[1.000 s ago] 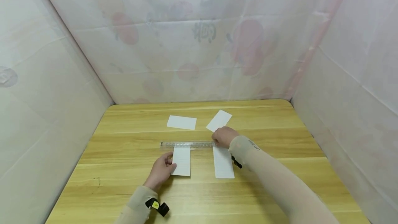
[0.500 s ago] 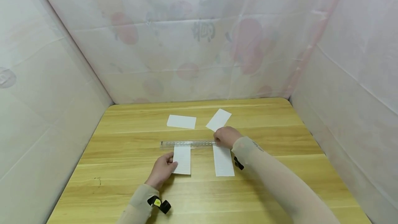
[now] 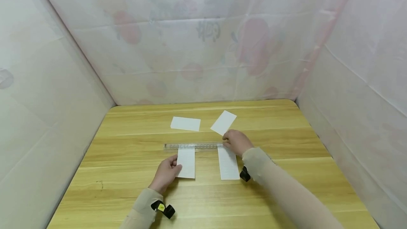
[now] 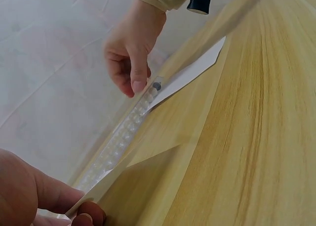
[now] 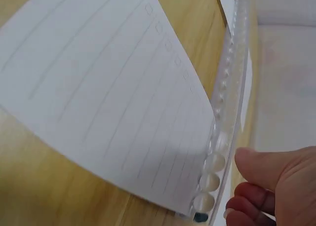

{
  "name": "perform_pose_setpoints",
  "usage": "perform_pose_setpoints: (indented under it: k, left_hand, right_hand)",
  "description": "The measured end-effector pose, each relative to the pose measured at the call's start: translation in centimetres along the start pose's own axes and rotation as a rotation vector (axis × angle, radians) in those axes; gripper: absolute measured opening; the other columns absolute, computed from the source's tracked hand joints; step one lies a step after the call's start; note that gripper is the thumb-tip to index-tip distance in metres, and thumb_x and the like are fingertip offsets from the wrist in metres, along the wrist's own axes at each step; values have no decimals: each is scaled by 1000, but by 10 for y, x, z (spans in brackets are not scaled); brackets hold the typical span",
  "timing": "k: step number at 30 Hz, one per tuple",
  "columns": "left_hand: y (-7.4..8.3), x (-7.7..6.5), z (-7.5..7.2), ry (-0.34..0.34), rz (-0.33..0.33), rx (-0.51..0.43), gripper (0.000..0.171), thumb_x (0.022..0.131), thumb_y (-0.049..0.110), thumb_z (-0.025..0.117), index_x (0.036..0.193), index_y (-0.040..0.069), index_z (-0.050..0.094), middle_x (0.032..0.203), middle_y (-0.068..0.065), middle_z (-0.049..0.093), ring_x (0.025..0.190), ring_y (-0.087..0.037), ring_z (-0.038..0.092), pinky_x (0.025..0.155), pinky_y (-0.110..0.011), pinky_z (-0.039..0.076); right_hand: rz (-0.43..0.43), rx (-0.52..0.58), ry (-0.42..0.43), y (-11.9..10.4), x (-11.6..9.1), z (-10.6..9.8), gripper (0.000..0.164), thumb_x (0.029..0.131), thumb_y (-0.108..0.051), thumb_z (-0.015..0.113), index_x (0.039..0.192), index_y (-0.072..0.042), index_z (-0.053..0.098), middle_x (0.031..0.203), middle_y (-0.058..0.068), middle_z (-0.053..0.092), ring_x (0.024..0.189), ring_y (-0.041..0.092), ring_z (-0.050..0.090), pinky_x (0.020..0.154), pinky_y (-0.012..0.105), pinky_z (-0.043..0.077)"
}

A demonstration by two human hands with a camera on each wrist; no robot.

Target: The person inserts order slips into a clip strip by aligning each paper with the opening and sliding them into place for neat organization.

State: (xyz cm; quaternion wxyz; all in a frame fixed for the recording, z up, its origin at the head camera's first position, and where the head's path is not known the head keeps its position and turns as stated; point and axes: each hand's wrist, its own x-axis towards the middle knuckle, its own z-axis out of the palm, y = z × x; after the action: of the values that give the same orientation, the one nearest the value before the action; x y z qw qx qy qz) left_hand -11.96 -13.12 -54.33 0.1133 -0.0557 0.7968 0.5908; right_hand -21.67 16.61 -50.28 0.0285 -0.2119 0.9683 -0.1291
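A clear plastic strip with a row of round shapes (image 3: 205, 146) lies across the table. Its length crosses the upper ends of two white paper cards. My left hand (image 3: 165, 174) pinches the left edge of the left card (image 3: 187, 165), thumb on top and fingers beneath. The right card (image 3: 228, 165) shows ruled lines and small boxes along one side in the right wrist view. Beside the strip's right end is my right hand (image 3: 237, 142); its thumb (image 5: 256, 166) points at the strip's edge and its fingers curl loosely around nothing.
Two more white cards lie farther back, one lengthwise (image 3: 185, 124) and one slanted (image 3: 224, 122) just beyond my right hand. The wooden table (image 3: 127, 158) meets fabric walls (image 3: 203, 45) at the back and sides.
My right hand has slid rightward along the strip to its right end, and its fingers have come off it. The left hand keeps its pinch on the left card.
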Motion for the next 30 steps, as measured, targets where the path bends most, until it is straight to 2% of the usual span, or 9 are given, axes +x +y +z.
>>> perform_pose_setpoints:
  k: [5, 12, 17, 30]
  left_hand:
    - [0, 1, 0, 0, -3, -6, 56, 91, 6, 59, 140, -11, 39, 97, -9, 51, 80, -17, 46, 64, -24, 42]
    - [0, 0, 1, -6, -5, -17, 57, 91, 6, 60, 141, -11, 38, 97, -9, 51, 80, -17, 46, 64, -24, 43]
    - [0, -2, 0, -4, -20, -18, 58, 91, 7, 60, 141, -10, 37, 98, -9, 51, 82, -18, 46, 66, -25, 43]
    - [2, 1, -1, -10, -17, 5, 57, 90, 4, 60, 140, -12, 38, 98, -9, 54, 83, -18, 50, 70, -27, 45]
  right_hand:
    - [32, -2, 34, -7, 1, 4, 14, 87, -23, 72, 95, -11, 76, 92, 2, 68, 85, 18, 64, 76, 35, 53]
    - [7, -117, 95, -13, 2, 7, 17, 84, -28, 75, 79, -12, 76, 75, -1, 67, 68, 12, 61, 66, 30, 52]
    - [-10, -156, 103, -14, 4, 11, 17, 83, -29, 76, 77, -12, 76, 72, -2, 66, 65, 11, 60, 64, 29, 51]
    - [-29, -162, 99, -12, 5, 13, 17, 82, -28, 77, 76, -12, 74, 73, -3, 64, 64, 11, 59, 64, 28, 51]
